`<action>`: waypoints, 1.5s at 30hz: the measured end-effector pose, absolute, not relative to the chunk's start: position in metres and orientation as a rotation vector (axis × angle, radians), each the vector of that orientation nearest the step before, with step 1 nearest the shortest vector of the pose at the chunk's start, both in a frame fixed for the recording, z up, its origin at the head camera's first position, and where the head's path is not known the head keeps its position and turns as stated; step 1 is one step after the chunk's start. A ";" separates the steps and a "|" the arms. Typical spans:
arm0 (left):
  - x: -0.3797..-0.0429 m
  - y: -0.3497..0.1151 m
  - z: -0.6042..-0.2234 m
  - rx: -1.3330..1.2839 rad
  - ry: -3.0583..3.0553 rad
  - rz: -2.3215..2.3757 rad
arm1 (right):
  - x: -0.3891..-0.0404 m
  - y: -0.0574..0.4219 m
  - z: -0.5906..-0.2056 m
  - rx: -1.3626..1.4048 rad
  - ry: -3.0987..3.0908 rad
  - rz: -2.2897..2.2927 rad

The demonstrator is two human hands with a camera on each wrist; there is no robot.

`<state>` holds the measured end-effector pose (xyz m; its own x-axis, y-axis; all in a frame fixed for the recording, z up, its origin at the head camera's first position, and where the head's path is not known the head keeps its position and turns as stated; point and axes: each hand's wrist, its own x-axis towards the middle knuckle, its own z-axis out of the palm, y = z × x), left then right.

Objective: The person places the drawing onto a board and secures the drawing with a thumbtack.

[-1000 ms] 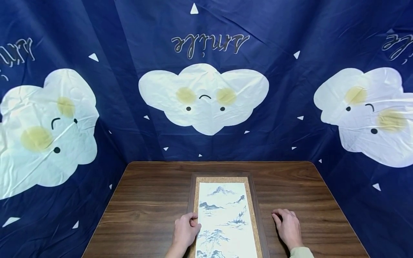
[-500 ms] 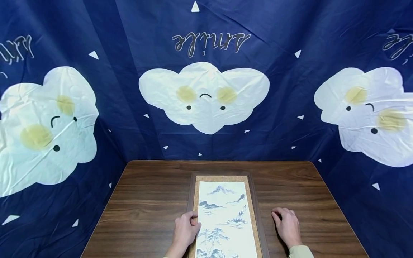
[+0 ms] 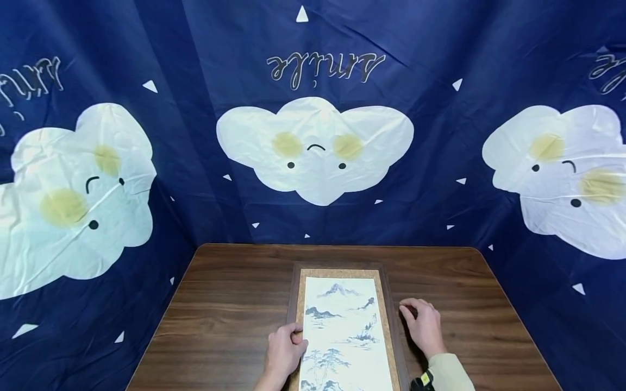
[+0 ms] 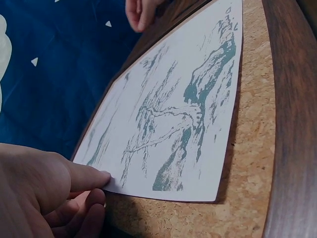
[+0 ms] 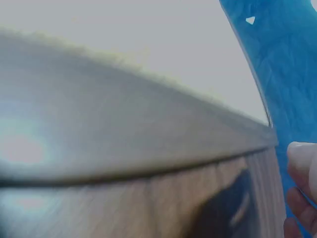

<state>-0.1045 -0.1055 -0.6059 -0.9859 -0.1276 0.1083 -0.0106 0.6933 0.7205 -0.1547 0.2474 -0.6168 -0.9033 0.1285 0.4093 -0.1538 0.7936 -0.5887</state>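
A white sheet with a blue-grey ink landscape print (image 3: 342,326) lies on a cork board with a dark wooden frame (image 3: 292,304). My left hand (image 3: 285,350) is at the sheet's left edge. In the left wrist view its thumb (image 4: 89,177) rests on the edge of the print, with the other fingers curled below, pinching it. The sheet's near corner shows a shadow on the cork. Just right of the frame is my right hand (image 3: 423,323), fingers loosely curled and holding nothing. At the right margin of the right wrist view only its fingertips (image 5: 303,163) show.
The wood-grain table (image 3: 220,320) extends to both sides of the board. Dark blue curtains (image 3: 191,163) with white clouds and upside-down lettering enclose it at the back and sides. A small black device (image 3: 421,381) sits at the right wrist.
My right hand has moved left and slightly forward, closer to the frame, and its sleeve and wrist device show more. The left hand stays at the sheet's edge.
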 end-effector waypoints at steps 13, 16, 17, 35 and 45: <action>-0.104 -0.107 -0.613 0.128 -2.758 -1.188 | -0.195 0.203 -0.595 0.144 -2.662 1.120; -0.107 -0.107 -0.612 0.109 -2.743 -1.198 | -0.206 0.195 -0.592 0.159 -2.679 1.156; -0.108 -0.107 -0.612 0.099 -2.736 -1.200 | -0.210 0.192 -0.590 0.163 -2.687 1.164; -0.104 -0.108 -0.611 0.104 -2.730 -1.210 | -0.239 0.154 -0.601 0.254 -2.718 1.261; -0.104 -0.107 -0.612 0.104 -2.735 -1.210 | -0.249 0.139 -0.606 0.251 -2.752 1.226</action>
